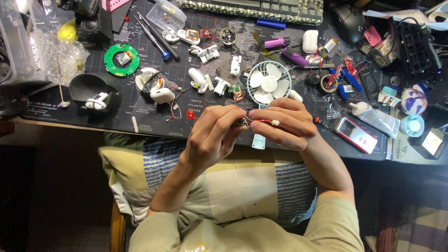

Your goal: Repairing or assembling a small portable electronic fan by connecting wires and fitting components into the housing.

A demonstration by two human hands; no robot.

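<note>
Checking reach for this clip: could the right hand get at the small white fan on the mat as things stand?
Probably yes: the white fan lies just beyond the right hand with nothing between, though that hand is pinching a small wired part with the left hand.

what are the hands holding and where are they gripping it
Both hands pinch a small circuit part with red wires: left hand at its board end, right hand along the wires near the white connector.
</note>
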